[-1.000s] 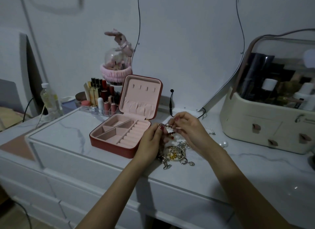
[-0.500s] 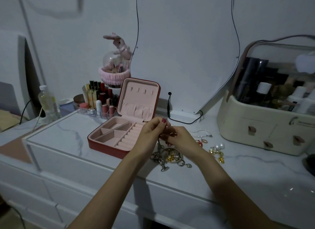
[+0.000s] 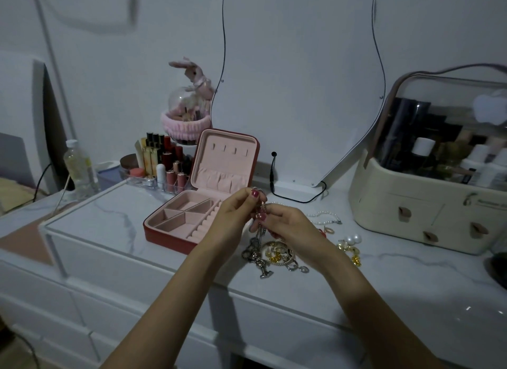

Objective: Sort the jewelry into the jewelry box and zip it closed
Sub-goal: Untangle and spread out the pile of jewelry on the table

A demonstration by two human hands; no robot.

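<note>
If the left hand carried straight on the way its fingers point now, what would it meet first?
The left hand points up and right, so it would probably meet the chain it already pinches, then the right hand close beside it. Depth between the hands is unclear.

No text can be read. The cream plastic cosmetics organiser with drawers (image 3: 428,212), at the white marble counter's right edge, bears dark lettering too blurred to make out.

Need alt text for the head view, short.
Both hands, left hand and right hand, pinch a chain bracelet above a jewelry pile on a marble dresser; an open, empty pink-lined jewelry box sits left.
</note>
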